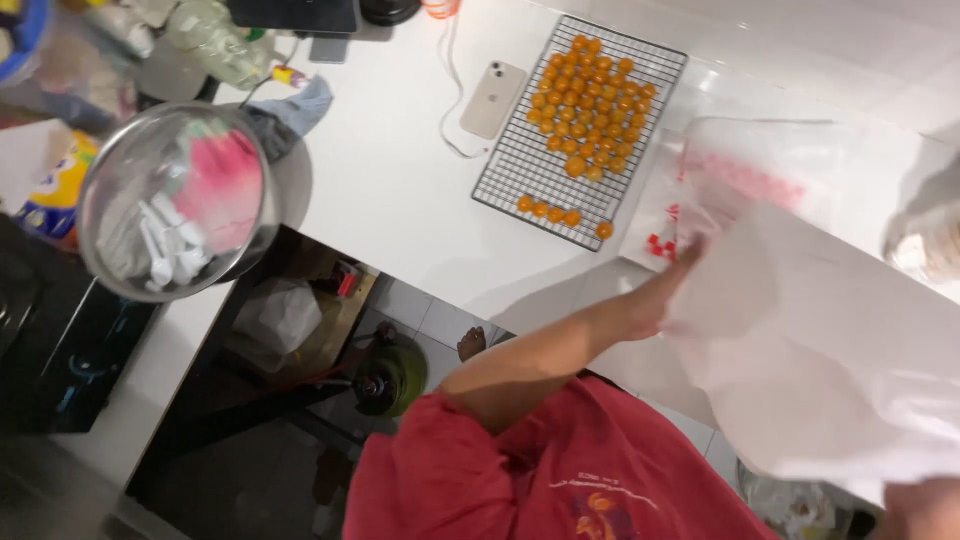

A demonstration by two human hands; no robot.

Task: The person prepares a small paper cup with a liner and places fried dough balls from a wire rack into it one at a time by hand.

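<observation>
My left hand [668, 288] reaches out from my red-sleeved arm and grips the near edge of a large white sheet [820, 350], which hangs spread over the right end of the white counter [400, 190]. Only a blurred sliver of my right hand [925, 510] shows at the bottom right corner, at the sheet's lower edge; its fingers are hidden. Just beyond my left hand lies a clear plastic bag with red marks [745, 175]. Further left, a black wire rack [520, 175] holds several small orange balls [590, 100].
A white phone [493, 98] with a cable lies beside the rack. A steel bowl [110, 170] with white plastic spoons and something pink is at the left, a grey cloth [300, 110] behind it. A jar [925, 245] is at the right edge. Floor clutter shows below the counter.
</observation>
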